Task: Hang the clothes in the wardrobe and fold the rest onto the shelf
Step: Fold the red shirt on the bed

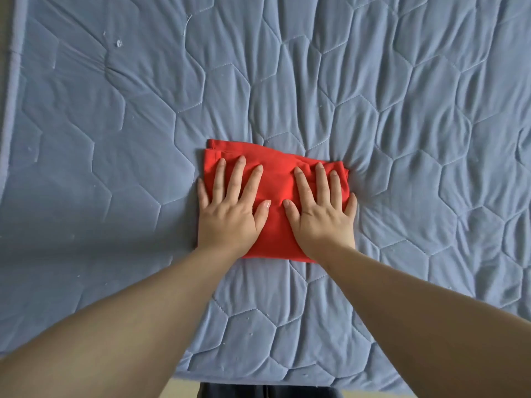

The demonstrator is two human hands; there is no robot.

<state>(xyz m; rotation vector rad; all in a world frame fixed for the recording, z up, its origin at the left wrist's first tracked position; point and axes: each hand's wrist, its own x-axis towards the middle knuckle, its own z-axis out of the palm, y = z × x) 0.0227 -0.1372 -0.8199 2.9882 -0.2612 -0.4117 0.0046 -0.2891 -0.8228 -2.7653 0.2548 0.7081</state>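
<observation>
A red garment (pixel 276 179), folded into a small rectangle, lies in the middle of a blue-grey quilted bed cover (pixel 373 96). My left hand (pixel 230 214) rests flat on the garment's left half, fingers spread. On its right half my right hand (pixel 321 214) lies flat in the same way. Neither hand grips the cloth; both palms press down on it. The folded layers show at the garment's far left corner. No wardrobe, hanger or shelf is in view.
The quilted cover fills nearly the whole view, with wrinkles to the right of the garment. Its bound edge (pixel 11 90) runs down the far left. At the bottom, a strip of pale floor (pixel 184 387) and dark clothing (pixel 270 391) show below the bed's near edge.
</observation>
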